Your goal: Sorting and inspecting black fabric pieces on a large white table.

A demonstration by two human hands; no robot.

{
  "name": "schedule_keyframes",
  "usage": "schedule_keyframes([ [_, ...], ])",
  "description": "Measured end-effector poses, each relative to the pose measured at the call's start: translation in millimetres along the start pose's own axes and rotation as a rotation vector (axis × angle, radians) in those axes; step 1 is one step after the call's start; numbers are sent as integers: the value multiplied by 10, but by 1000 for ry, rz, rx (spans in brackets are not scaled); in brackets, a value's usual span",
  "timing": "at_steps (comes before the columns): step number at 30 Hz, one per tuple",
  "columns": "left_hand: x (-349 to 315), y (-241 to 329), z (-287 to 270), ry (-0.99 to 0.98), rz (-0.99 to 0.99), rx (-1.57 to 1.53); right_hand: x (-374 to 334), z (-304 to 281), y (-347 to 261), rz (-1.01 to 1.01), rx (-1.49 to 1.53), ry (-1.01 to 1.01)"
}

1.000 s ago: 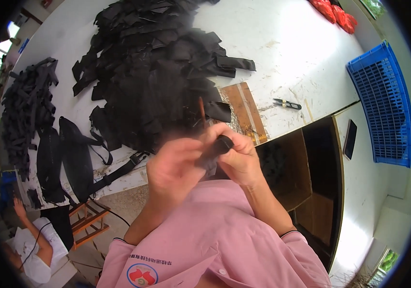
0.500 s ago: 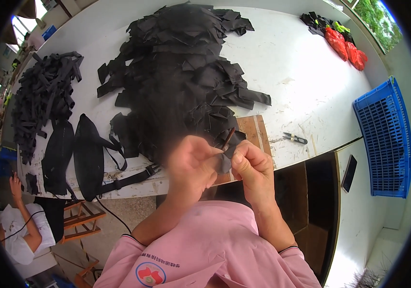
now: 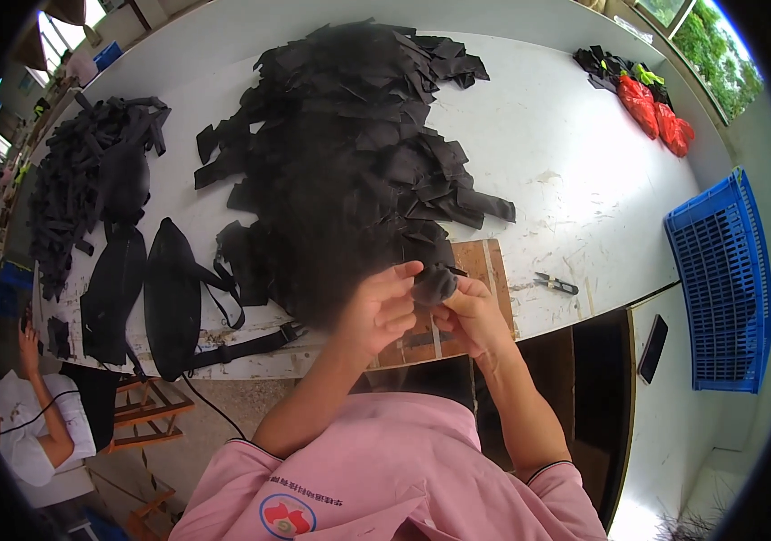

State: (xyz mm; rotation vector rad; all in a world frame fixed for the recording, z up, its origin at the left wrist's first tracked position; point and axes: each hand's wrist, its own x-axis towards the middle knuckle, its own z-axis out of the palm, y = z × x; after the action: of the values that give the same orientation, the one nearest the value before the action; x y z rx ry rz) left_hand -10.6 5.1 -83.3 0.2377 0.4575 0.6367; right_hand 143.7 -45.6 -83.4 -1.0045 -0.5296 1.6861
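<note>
Rounded black fabric piece (image 3: 434, 285), bunched up now from flatter a moment ago, sits pinched in the right hand (image 3: 477, 320), left hand (image 3: 380, 311) curled just beside, its hold unclear, so shaping seems mid-way!

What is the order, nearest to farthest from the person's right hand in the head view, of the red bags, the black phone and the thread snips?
1. Thread snips: on the white table, right of the right hand.
2. Black phone: farther right, left of the blue crate.
3. Red bags: far right corner.
</note>
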Motion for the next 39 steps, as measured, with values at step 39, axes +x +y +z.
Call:
schedule_keyframes([
  [39, -101, 118, 733, -112, 576, 1156, -5, -105, 25, -694, -1244, 96],
])
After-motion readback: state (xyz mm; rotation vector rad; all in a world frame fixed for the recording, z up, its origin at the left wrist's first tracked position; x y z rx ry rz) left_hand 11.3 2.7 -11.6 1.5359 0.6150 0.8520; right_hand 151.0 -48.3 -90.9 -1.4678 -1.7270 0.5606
